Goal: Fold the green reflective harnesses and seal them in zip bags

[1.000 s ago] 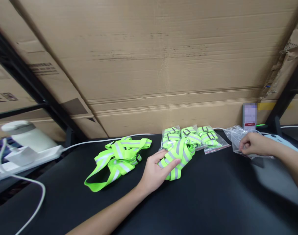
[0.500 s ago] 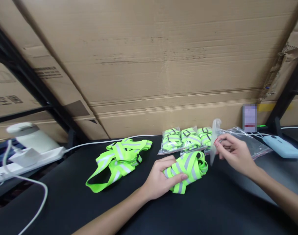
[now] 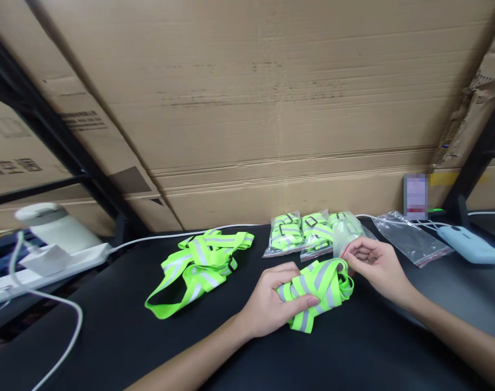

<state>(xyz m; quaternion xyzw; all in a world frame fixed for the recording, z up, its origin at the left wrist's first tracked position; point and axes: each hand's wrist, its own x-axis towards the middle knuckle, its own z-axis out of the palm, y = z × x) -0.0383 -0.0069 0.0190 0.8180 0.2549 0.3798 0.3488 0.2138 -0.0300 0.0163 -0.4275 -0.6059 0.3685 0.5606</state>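
Observation:
My left hand [image 3: 274, 301] is wrapped round a folded bundle of neon-green reflective straps [image 3: 318, 288], thumb on top, with one strap end hanging below. Between the fingertips of my right hand [image 3: 378, 266] is a clear zip bag [image 3: 346, 236] with a red strip at its mouth. The bag's mouth is close to the right end of the bundle; whether they touch, I cannot tell. Behind them lie packed bags of the same straps [image 3: 286, 231], the rightmost partly hidden by the held bag. A loose tangle of reflective straps [image 3: 198, 266] lies to the left.
A flat zip bag [image 3: 412, 239] lies at the right back, beside a light-blue power bank [image 3: 470, 244] and a propped phone [image 3: 416, 196]. On the left are a white power strip [image 3: 72, 266], a bottle [image 3: 64, 228] and a cable [image 3: 74, 326]. Cardboard [image 3: 247, 108] stands behind.
My right hand has brought the zip bag left and down to the bundle's right end. The bundle in my left hand has shifted slightly right and down.

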